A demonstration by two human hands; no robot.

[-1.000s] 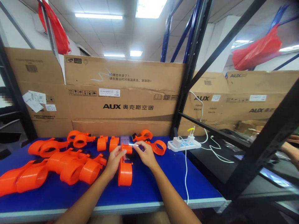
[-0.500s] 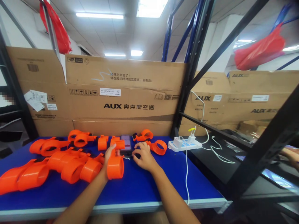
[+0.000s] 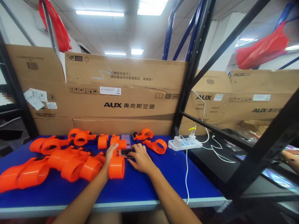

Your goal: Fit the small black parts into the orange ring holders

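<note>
My left hand (image 3: 110, 157) is closed around an orange plastic tape dispenser (image 3: 117, 167), its round hub facing me. Just right of it, my right hand (image 3: 141, 158) is bent over the dispenser's dark end, thumb and fingers drawn together; what they pinch is mostly hidden. Behind the hands lies a phone (image 3: 125, 137), partly covered by the dispenser. To the right rest a loose orange dispenser (image 3: 158, 147) and another orange dispenser (image 3: 145, 134) with a black tip. Several more orange dispensers (image 3: 70, 160) cover the table's left side.
The blue tabletop (image 3: 140, 189) has a pale front edge. Cardboard (image 3: 130, 90) stands along its back. A white power strip (image 3: 184, 143) with a trailing cable sits at right, beside a black rack post (image 3: 187, 81). At far right, another person's hand (image 3: 289, 158) shows over a black table.
My right hand has moved left and lowered onto the dispenser's dark end, its fingers drawing in. My left hand, with the dispenser, has shifted slightly right.
</note>
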